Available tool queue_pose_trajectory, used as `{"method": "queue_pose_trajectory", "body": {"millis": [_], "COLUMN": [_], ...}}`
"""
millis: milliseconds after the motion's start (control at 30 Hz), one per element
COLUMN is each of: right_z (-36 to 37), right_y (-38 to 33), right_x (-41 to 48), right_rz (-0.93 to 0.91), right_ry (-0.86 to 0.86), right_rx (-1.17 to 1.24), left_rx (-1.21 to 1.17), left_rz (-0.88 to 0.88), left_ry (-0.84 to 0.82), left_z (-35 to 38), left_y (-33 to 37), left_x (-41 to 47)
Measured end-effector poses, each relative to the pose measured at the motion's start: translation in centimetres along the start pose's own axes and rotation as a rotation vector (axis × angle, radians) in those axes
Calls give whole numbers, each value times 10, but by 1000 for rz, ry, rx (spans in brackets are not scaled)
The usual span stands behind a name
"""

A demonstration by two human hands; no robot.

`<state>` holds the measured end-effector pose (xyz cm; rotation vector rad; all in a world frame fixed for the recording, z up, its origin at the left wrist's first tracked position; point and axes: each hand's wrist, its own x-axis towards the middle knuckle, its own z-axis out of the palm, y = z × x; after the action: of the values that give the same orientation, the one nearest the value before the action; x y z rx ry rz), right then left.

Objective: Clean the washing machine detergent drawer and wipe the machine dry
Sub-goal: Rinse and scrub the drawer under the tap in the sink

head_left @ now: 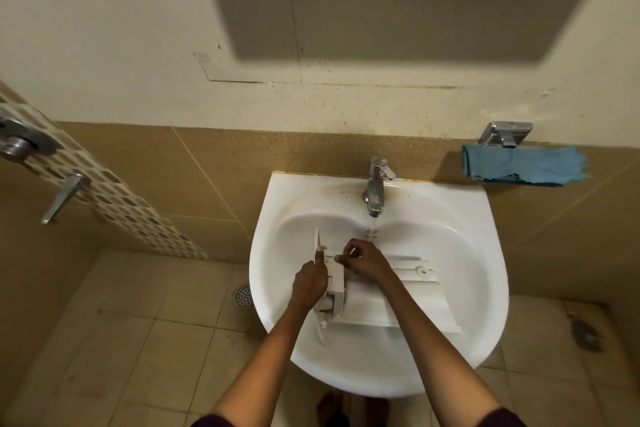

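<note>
While water runs in a thin stream from the shiny metal tap [375, 189], the white plastic detergent drawer [363, 307] lies across the bowl of the round white sink [467, 270]. The drawer's flat front plate stands on edge at the left, and its long body points to the right. The left hand [310, 282] holds the drawer by that front end, with one finger straight up along the plate and the other fingers curled round the side. The right hand [367, 263] sits on top of the drawer, with its fingers bent and pinching a small part near the front. The stream falls just behind the right hand. A folded blue cloth [523, 166] hangs on the brown wall to the right of the tap, under a small shiny metal holder [505, 133]. A round metal drain [243, 295] is in the pale tiled floor [156, 340] left of the sink.
</note>
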<state>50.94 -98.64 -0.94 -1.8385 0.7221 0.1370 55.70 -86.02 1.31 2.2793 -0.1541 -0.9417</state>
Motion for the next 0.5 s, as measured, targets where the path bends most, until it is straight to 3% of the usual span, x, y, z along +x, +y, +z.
{"method": "queue_pose_trajectory", "body": {"millis": [133, 200, 367, 433, 500], "right_z": [-2, 0, 22, 22, 15], "right_y": [-1, -1, -2, -2, -2], "right_x": [-7, -6, -7, -8, -11], "right_rz": [44, 28, 12, 9, -11], "right_ry": [-315, -272, 144, 120, -25], "right_rx": [-103, -81, -52, -73, -91], "left_rx": [30, 53, 107, 106, 110], "left_rz": [1, 7, 33, 33, 39], "left_ry": [-25, -29, 19, 38, 43], "left_z": [-2, -2, 1, 1, 1], "left_y": [2, 2, -1, 0, 0], "left_x": [-1, 0, 5, 6, 4]}}
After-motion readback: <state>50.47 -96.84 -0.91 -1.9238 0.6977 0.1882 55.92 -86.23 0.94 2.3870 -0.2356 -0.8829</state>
